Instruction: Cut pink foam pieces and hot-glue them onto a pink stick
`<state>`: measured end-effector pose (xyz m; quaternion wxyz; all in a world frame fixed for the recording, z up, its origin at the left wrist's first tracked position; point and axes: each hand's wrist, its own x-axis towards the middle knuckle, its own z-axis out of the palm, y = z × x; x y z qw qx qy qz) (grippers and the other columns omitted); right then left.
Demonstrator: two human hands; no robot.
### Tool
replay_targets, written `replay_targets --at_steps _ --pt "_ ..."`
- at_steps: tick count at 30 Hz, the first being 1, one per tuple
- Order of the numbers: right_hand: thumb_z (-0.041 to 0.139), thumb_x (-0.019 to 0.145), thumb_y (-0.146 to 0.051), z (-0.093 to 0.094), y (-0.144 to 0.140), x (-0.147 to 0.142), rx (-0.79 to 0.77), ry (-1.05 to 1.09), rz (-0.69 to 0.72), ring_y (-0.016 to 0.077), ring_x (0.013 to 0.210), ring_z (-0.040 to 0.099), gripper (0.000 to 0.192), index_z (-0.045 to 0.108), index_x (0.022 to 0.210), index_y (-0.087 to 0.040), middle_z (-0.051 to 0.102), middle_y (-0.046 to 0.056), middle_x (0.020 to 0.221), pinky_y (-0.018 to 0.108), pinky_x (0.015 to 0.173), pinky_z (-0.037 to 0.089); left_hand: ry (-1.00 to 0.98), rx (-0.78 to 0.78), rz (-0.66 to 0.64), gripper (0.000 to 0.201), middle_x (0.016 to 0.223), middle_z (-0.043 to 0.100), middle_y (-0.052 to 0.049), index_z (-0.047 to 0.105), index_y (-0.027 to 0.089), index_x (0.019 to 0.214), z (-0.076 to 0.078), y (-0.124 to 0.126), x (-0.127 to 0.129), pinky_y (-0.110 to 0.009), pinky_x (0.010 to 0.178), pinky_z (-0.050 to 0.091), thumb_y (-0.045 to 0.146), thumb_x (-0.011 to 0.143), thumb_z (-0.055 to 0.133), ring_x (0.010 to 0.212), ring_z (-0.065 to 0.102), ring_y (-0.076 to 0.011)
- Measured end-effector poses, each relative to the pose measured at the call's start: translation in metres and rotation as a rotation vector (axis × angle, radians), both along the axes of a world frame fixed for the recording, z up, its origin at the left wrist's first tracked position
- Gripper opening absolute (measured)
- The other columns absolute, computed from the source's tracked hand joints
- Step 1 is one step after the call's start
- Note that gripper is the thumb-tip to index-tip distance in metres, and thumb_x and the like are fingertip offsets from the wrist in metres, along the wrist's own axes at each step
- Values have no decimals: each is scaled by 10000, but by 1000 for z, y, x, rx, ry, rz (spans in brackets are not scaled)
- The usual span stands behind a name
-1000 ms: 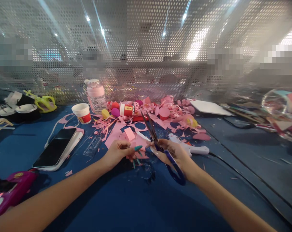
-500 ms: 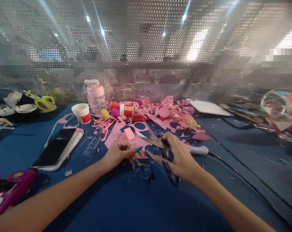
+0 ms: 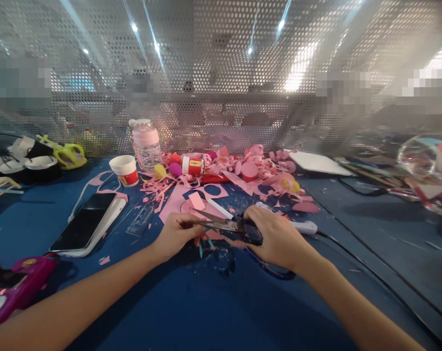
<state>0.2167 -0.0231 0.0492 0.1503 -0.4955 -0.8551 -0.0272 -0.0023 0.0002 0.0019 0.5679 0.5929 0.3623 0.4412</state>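
My right hand (image 3: 275, 239) grips a pair of scissors (image 3: 226, 224) with dark blue handles. Their blades, slightly apart, point left and reach the fingertips of my left hand (image 3: 177, 237). That hand is closed in a pinch just over the table; whatever sits between its fingers is too small or hidden to make out. Behind the blades lie a pink sheet (image 3: 169, 205) with cut-outs, a small pink block (image 3: 197, 200) and a white strip (image 3: 220, 208). A white-handled tool (image 3: 305, 227) with a black cord is partly covered by my right hand.
Pink paper scraps (image 3: 250, 170) heap up before the perforated metal screen (image 3: 221, 58). To the left are a paper cup (image 3: 124, 170), a bottle (image 3: 146, 146), a phone (image 3: 84, 222) and a magenta device (image 3: 19, 287). A white tray-like item (image 3: 317, 162) lies back right.
The scissors have swung left and levelled, their blades closing partly and now meeting my left fingertips. My right hand has turned with them; my left hand stays nearly in place.
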Motion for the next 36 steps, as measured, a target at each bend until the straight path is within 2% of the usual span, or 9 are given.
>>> replay_targets --at_steps 6,11,28,36 --pt "537 698 -532 2 0 3 -8 -33 25 177 662 523 352 460 767 -196 563 42 767 269 543 350 -2 -8 0 78 543 652 0 668 145 679 0 -1 1 -180 401 444 194 619 658 373 523 -66" --pt "535 694 -551 3 -1 2 -3 -51 26 170 640 516 366 456 744 -197 563 39 757 265 518 335 -19 -27 1 108 529 654 8 678 154 687 -1 -1 2 -178 402 449 108 606 623 372 530 -68" --pt "530 705 -547 2 -1 1 31 -93 38 173 662 523 377 473 759 -179 561 37 750 262 542 352 0 -31 16 60 534 663 -9 682 138 609 6 -3 3 -191 389 436 105 577 643 355 514 -74" --pt "542 701 -533 0 0 1 57 -89 42 177 691 530 375 488 799 -175 569 49 797 263 551 359 32 -23 1 92 524 657 5 680 148 597 3 -2 3 -173 396 433 77 589 621 366 519 -66"
